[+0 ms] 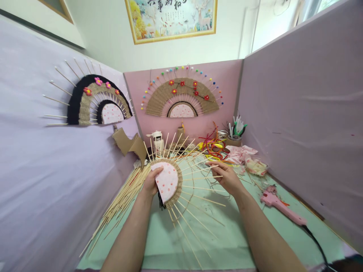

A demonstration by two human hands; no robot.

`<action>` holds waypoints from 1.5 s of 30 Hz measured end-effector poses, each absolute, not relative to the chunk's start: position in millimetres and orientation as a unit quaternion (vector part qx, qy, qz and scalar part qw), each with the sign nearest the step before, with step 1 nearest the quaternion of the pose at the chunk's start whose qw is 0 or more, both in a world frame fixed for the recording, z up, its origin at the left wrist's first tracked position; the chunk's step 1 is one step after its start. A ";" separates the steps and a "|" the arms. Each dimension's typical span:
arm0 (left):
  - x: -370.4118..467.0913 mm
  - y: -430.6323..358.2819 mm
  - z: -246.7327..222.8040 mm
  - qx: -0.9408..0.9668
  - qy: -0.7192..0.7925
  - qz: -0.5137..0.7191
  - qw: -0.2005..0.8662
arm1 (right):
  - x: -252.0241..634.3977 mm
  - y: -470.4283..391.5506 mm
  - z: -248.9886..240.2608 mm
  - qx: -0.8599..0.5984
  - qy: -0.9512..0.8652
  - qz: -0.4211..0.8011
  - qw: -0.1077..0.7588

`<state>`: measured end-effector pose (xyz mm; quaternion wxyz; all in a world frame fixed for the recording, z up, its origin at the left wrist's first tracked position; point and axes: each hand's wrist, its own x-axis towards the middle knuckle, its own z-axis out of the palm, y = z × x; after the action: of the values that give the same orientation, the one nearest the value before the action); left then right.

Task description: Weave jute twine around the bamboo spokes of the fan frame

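Observation:
My left hand point(152, 180) grips the flat side of a half-round fan piece point(167, 181), thumb over its white face with pink dots. A woven band of twine point(179, 185) rims the curve, and thin wooden sticks point(204, 191) fan outward from it. Black strands point(161, 202) hang under the lower left edge. My right hand point(224, 175) is out by the stick tips on the right, its fingers pinched together. What lies between those fingertips is too small to make out; a loose length of twine point(193, 189) loops across the sticks.
Loose sticks point(121, 200) lie in a bundle at left. A pink glue gun point(283, 209) with a black cord rests at right. Coloured pipe cleaners point(215, 145), pink cloth point(241, 153) and a white bottle point(158, 143) stand at the back. Two finished fans point(183, 94) hang on the partitions.

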<state>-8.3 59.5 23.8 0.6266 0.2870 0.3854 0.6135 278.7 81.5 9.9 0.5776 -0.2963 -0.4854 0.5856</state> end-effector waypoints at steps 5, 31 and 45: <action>-1.4 61.0 21.2 0.276 0.377 0.635 0.615 | 275.9 76.2 4.7 -0.322 -0.612 0.568 0.447; -6.6 59.5 29.8 0.238 0.355 0.719 0.547 | 287.9 88.1 5.9 -0.338 -0.492 0.574 0.560; -5.1 62.0 25.4 0.263 0.368 0.715 0.534 | 289.0 92.1 13.1 -0.290 -0.390 0.565 0.667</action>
<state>-5.1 62.0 25.4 0.5337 0.2631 0.3675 0.7147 289.0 92.1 13.1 0.6667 -0.2896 -0.3900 0.5653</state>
